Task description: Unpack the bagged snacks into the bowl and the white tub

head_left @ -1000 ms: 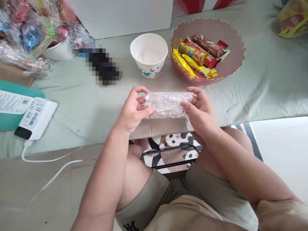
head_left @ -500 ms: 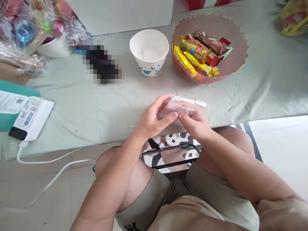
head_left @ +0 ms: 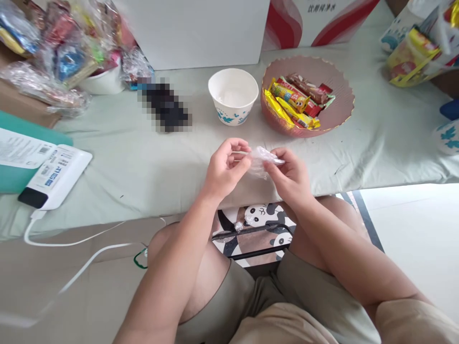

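A crumpled piece of clear plastic film point(head_left: 261, 161) is stretched between my hands, just above the cloth near its front edge. My left hand point(head_left: 227, 169) pinches the film's left end between thumb and forefinger, the other fingers curled loosely behind. On the opposite side, my right hand point(head_left: 289, 176) grips it with the thumb on top. Beyond the hands stands a white paper bowl point(head_left: 233, 114) with blue leaf prints; something pale or clear lies inside. Right of it, a pink ribbed bowl point(head_left: 337, 105) with a gold scalloped rim holds several wrapped snack bars point(head_left: 297, 100).
A white power bank point(head_left: 59, 177) with a cable lies at left against a green container point(head_left: 10, 122). Plastic-wrapped snacks point(head_left: 68, 57) pile up at back left. A pixelated dark object point(head_left: 167, 107) lies left of the paper bowl. White boxes point(head_left: 201, 33) stand behind.
My hands have drawn slightly apart, with the film now bunched between them. A white handle-like piece seen beyond the right hand is no longer visible. The view has shifted, showing more at back right.
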The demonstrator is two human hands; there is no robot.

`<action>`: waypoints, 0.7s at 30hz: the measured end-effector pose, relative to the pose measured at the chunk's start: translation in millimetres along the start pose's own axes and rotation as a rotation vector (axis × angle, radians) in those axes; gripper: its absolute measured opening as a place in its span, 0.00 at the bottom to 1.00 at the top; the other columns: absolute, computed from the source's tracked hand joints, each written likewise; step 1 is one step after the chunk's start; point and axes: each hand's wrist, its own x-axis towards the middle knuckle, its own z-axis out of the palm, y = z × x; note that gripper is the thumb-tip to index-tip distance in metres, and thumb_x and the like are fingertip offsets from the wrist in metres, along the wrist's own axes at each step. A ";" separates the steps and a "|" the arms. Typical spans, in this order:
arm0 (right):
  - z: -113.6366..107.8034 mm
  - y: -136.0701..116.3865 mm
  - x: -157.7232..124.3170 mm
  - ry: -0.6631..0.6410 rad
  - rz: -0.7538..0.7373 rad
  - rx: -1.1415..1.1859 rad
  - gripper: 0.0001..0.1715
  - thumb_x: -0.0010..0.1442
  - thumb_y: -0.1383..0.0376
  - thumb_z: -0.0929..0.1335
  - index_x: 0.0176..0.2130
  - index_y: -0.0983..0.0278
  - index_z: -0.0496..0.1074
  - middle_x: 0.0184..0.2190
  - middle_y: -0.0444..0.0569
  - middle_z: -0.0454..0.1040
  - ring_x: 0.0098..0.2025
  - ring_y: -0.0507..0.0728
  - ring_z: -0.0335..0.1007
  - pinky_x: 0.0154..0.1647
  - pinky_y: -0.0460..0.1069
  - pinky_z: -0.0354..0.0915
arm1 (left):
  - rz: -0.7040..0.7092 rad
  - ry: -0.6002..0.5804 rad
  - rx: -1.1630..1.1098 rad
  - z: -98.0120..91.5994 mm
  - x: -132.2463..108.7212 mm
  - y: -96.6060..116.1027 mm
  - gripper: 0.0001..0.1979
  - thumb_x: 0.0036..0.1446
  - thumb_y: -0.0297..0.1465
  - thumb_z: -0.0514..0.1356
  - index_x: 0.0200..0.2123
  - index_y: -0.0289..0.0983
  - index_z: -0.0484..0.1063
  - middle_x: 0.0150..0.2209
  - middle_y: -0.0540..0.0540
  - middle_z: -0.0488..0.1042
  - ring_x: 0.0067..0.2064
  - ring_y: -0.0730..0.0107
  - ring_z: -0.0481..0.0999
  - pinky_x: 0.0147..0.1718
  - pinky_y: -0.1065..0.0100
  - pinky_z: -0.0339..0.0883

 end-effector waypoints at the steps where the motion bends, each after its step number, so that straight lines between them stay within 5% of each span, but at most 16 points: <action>1: -0.8 -1.5 -0.3 0.048 -0.026 -0.029 0.07 0.65 0.59 0.69 0.40 0.61 0.69 0.29 0.41 0.69 0.28 0.50 0.62 0.30 0.47 0.60 | -0.011 0.039 -0.016 -3.1 2.0 1.1 0.11 0.54 0.33 0.69 0.40 0.40 0.74 0.37 0.49 0.79 0.35 0.71 0.80 0.34 0.71 0.73; 5: -10.0 -19.2 21.9 0.132 -0.328 -0.232 0.04 0.64 0.66 0.68 0.39 0.59 0.74 0.37 0.46 0.77 0.41 0.56 0.74 0.44 0.53 0.69 | -0.098 0.146 -0.062 -18.8 7.2 10.0 0.03 0.58 0.31 0.65 0.33 0.40 0.73 0.28 0.52 0.74 0.29 0.74 0.76 0.33 0.70 0.73; 7: -13.1 -37.3 54.1 0.151 -0.469 -0.350 0.09 0.63 0.71 0.67 0.40 0.58 0.75 0.40 0.47 0.79 0.44 0.57 0.75 0.49 0.55 0.70 | -0.100 0.170 -0.103 -26.0 7.8 15.1 0.05 0.58 0.29 0.64 0.30 0.39 0.72 0.26 0.53 0.72 0.27 0.75 0.73 0.32 0.71 0.73; 10: -7.8 -68.9 120.5 0.182 -0.456 -0.556 0.15 0.63 0.73 0.67 0.48 0.59 0.73 0.45 0.46 0.80 0.40 0.53 0.76 0.43 0.51 0.69 | -0.087 0.188 -0.145 -33.8 8.3 21.2 0.07 0.57 0.30 0.64 0.27 0.39 0.71 0.24 0.53 0.70 0.26 0.75 0.71 0.30 0.71 0.71; 12: 2.6 -86.6 161.9 0.041 -0.334 -0.817 0.10 0.69 0.67 0.63 0.46 0.64 0.73 0.43 0.46 0.80 0.41 0.51 0.77 0.40 0.50 0.66 | -0.087 0.200 -0.158 -36.9 9.0 24.2 0.08 0.57 0.31 0.64 0.26 0.38 0.71 0.23 0.53 0.70 0.26 0.75 0.70 0.29 0.71 0.70; 15: 26.4 -99.6 197.6 -0.274 -0.211 -1.157 0.03 0.62 0.71 0.69 0.36 0.64 0.75 0.40 0.48 0.80 0.44 0.58 0.78 0.42 0.52 0.68 | -0.094 0.206 -0.182 -39.3 10.8 27.6 0.09 0.55 0.33 0.63 0.26 0.38 0.70 0.23 0.53 0.69 0.26 0.75 0.70 0.29 0.71 0.68; 17: 44.3 -99.4 202.8 -0.383 -0.220 -1.242 0.08 0.54 0.76 0.72 0.30 0.63 0.74 0.40 0.50 0.80 0.44 0.61 0.78 0.43 0.54 0.69 | -0.095 0.191 -0.208 -40.1 12.1 28.9 0.09 0.54 0.34 0.63 0.26 0.38 0.69 0.23 0.53 0.69 0.26 0.75 0.69 0.29 0.71 0.67; 21: 70.3 -101.1 197.1 -0.611 -0.109 -1.537 0.08 0.57 0.73 0.72 0.28 0.63 0.75 0.38 0.50 0.79 0.42 0.60 0.78 0.44 0.56 0.69 | -0.126 0.157 -0.276 -42.4 13.0 30.6 0.11 0.54 0.38 0.62 0.26 0.38 0.69 0.23 0.53 0.68 0.26 0.75 0.67 0.30 0.70 0.65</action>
